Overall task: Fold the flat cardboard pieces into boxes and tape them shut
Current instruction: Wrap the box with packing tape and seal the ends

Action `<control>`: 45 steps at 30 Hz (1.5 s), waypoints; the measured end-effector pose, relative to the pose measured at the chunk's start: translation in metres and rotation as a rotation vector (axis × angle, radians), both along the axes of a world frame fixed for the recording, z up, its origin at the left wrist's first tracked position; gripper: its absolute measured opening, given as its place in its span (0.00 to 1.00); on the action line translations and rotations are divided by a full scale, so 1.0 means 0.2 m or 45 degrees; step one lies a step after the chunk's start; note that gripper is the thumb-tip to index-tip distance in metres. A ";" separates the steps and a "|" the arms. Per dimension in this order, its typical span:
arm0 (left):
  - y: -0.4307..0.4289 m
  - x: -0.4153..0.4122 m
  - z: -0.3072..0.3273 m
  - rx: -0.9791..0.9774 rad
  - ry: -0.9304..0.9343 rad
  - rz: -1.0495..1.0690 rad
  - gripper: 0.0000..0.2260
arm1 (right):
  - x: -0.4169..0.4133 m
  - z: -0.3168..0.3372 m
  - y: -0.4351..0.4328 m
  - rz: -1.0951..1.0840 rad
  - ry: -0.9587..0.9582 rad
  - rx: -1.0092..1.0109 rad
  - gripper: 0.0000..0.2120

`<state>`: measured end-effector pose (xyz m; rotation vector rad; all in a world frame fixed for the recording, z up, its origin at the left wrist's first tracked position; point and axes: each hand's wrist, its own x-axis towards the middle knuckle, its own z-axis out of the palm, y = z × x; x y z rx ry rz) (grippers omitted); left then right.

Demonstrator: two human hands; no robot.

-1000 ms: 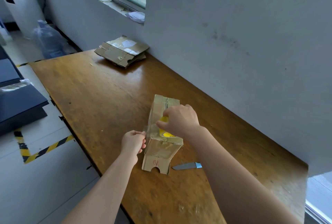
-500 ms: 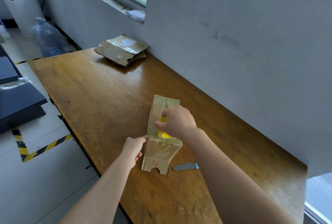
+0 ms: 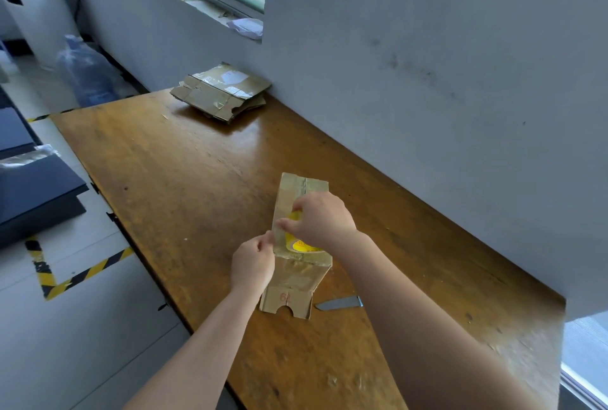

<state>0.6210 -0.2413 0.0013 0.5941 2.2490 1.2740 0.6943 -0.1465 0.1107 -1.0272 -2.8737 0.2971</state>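
Observation:
A small brown cardboard box (image 3: 297, 274) lies on the wooden table (image 3: 184, 179), long side pointing away from me, its near flaps open. My right hand (image 3: 320, 220) rests on top of it, closed on a yellow tape roll (image 3: 297, 245). My left hand (image 3: 252, 265) is at the box's left edge, fingers pinched on the clear tape end beside the roll. A stack of flat cardboard pieces (image 3: 222, 92) lies at the table's far end by the wall.
A knife (image 3: 339, 303) lies on the table just right of the box's near flaps. The grey wall (image 3: 427, 80) runs along the table's right side. Dark panels (image 3: 29, 192) and hazard-striped floor tape (image 3: 82, 274) are off the left edge.
My left hand has moved right and up to the box's left edge and pinched the tape end. My right hand stays on the roll.

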 end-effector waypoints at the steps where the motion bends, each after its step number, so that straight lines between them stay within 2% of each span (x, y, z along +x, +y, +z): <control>1: 0.02 0.00 0.01 0.009 -0.082 0.011 0.18 | 0.00 0.00 0.00 0.010 -0.006 -0.014 0.22; 3: 0.05 0.01 0.02 0.045 -0.188 0.005 0.16 | 0.01 0.01 0.02 0.020 -0.015 -0.049 0.22; 6: 0.07 0.01 0.01 0.030 -0.145 -0.027 0.15 | 0.03 0.01 0.06 -0.013 0.002 -0.145 0.22; 11: 0.08 -0.02 -0.02 -0.038 -0.010 -0.034 0.16 | 0.13 0.00 0.12 -0.081 0.114 -0.372 0.34; 15: 0.08 -0.02 -0.03 -0.105 0.089 -0.079 0.17 | 0.17 -0.01 0.12 -0.084 0.093 -0.260 0.29; 20: 0.08 -0.04 -0.03 -0.136 0.130 -0.143 0.17 | 0.27 -0.03 0.15 -0.243 0.039 -0.046 0.23; 24: 0.08 -0.03 -0.03 -0.179 0.216 -0.155 0.17 | 0.29 -0.05 0.18 -0.264 0.033 -0.002 0.23; 27: 0.07 -0.03 -0.02 -0.189 0.253 -0.170 0.17 | 0.38 -0.08 0.22 -0.304 -0.111 0.051 0.24; 29: 0.07 -0.02 -0.02 -0.181 0.258 -0.164 0.17 | 0.44 -0.13 0.24 -0.357 -0.158 0.063 0.24; 33: 0.08 -0.01 -0.03 -0.153 0.245 -0.147 0.17 | 0.46 -0.20 0.23 -0.367 -0.099 0.089 0.23; 39: 0.08 0.00 -0.03 -0.142 0.320 -0.143 0.18 | 0.50 -0.29 0.25 -0.376 -0.081 0.025 0.23; 45: 0.07 -0.01 -0.04 -0.139 0.283 -0.141 0.19 | 0.50 -0.36 0.27 -0.359 -0.055 -0.023 0.23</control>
